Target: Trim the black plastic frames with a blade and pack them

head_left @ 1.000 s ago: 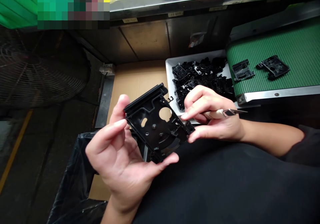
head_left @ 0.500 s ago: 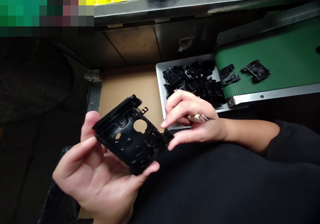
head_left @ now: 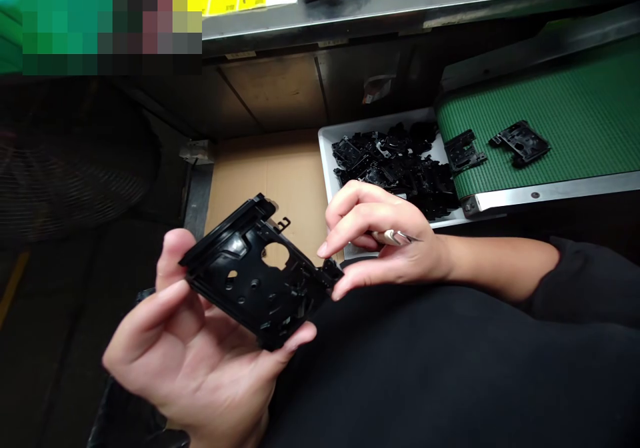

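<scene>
My left hand is closed around the edges of a black moulded plastic part, a flat frame with a large round hole, small holes and a hook on its upper edge. The part is tilted in front of my body. My right hand has thumb and forefinger on either side of the part's right corner. A slim pale tool with a metal tip is tucked in the same hand; its full shape is hidden by the fingers.
Behind my right hand, a white tray holds many black parts. Two more parts lie on a green conveyor belt. Brown cardboard lies beside the tray. A metal counter runs across the back; a fan stands left.
The view has shifted slightly, so the surroundings sit a little further right. The black plastic part has tilted slightly, and light now glints on its upper face. Both hands keep their grip.
</scene>
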{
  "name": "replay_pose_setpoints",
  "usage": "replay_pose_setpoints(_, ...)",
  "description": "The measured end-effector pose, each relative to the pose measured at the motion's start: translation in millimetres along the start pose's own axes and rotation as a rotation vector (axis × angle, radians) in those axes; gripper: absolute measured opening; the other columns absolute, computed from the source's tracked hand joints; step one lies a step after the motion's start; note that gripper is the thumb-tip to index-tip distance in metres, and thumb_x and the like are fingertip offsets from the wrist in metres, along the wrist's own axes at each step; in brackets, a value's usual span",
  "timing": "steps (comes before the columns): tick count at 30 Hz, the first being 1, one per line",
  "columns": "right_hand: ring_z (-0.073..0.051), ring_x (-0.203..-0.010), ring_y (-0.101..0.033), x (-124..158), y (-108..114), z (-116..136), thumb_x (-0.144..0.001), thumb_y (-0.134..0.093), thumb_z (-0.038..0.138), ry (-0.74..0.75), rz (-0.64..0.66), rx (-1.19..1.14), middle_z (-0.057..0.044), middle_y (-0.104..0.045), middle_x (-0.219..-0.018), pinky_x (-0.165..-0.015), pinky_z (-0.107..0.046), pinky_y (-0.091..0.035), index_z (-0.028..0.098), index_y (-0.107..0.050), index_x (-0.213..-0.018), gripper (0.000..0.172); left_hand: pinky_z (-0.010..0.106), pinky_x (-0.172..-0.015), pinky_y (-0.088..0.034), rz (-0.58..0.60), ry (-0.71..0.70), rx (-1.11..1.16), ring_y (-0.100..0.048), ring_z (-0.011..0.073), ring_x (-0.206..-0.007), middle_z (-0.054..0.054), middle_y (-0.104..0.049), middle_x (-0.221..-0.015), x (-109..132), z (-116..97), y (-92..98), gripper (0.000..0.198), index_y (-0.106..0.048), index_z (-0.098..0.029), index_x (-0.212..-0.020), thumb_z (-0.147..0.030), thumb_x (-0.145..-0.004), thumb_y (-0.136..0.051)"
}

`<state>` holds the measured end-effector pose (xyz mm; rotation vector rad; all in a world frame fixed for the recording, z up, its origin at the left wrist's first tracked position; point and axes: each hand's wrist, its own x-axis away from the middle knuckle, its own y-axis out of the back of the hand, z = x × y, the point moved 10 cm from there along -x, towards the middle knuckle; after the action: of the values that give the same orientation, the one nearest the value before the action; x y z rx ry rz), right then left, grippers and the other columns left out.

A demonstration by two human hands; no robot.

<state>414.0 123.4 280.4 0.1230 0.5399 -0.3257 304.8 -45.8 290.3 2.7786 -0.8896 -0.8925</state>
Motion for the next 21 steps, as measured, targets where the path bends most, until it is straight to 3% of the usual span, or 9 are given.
replay_pose_setpoints(5, -0.006, -0.061, -0.035, -0.6, -1.8, 3.7, -0.079, -0.086, 0.024, 0.048, -0.018, -0.003, -0.001, -0.054, -0.098, -0.057, -0.024, -0.042, 0.015, -0.071, -0.101, 0.028, 0.063, -0.112, -0.050, 0.011, -0.026, 0.001, -0.042, 0.0375, -0.145, 0.001, -0.047, -0.156, -0.1, -5.7, 1.2, 0.106, -0.057, -0.037, -0.132, -0.017, -0.035, -0.095)
replay_pose_setpoints(8, -0.005, -0.061, -0.034, 0.0, -1.0, 7.4, -0.085, -0.080, 0.029, 0.101, -0.053, -0.003, 0.000, -0.055, -0.097, -0.056, -0.022, -0.040, 0.012, -0.071, -0.100, 0.024, 0.052, -0.111, -0.052, 0.038, -0.010, -0.029, -0.037, 0.0297, -0.149, -0.001, -0.046, -0.156, -0.7, -10.2, -1.3, 0.103, -0.054, -0.035, -0.133, -0.012, -0.040, -0.093)
replay_pose_setpoints(11, -0.005, -0.061, -0.035, 1.3, -2.1, 5.6, -0.083, -0.083, 0.028, 0.081, -0.050, -0.006, -0.001, -0.055, -0.097, -0.056, -0.022, -0.041, 0.012, -0.071, -0.100, 0.026, 0.045, -0.113, -0.052, 0.049, -0.026, -0.020, -0.042, 0.0255, -0.146, -0.001, -0.046, -0.156, -1.0, -15.6, -3.4, 0.101, -0.053, -0.033, -0.133, -0.012, -0.042, -0.093)
replay_pose_setpoints(15, -0.004, -0.060, -0.034, 3.8, -2.4, 3.9, -0.075, -0.089, 0.023, 0.053, -0.041, -0.030, 0.000, -0.055, -0.098, -0.054, -0.022, -0.040, 0.013, -0.071, -0.101, 0.033, 0.044, -0.114, -0.051, 0.057, -0.027, -0.012, -0.040, 0.0252, -0.147, -0.002, -0.046, -0.156, 0.9, -16.2, -5.8, 0.102, -0.053, -0.033, -0.133, -0.013, -0.042, -0.094)
replay_pose_setpoints(21, -0.003, -0.059, -0.034, 3.7, -4.1, 4.5, -0.076, -0.088, 0.021, 0.064, -0.033, -0.053, -0.002, -0.056, -0.096, -0.053, -0.021, -0.040, 0.007, -0.072, -0.098, 0.030, 0.042, -0.116, -0.048, 0.059, 0.009, 0.008, -0.038, 0.0260, -0.149, 0.000, -0.044, -0.158, 6.1, -14.3, -4.5, 0.103, -0.051, -0.031, -0.136, -0.010, -0.044, -0.093)
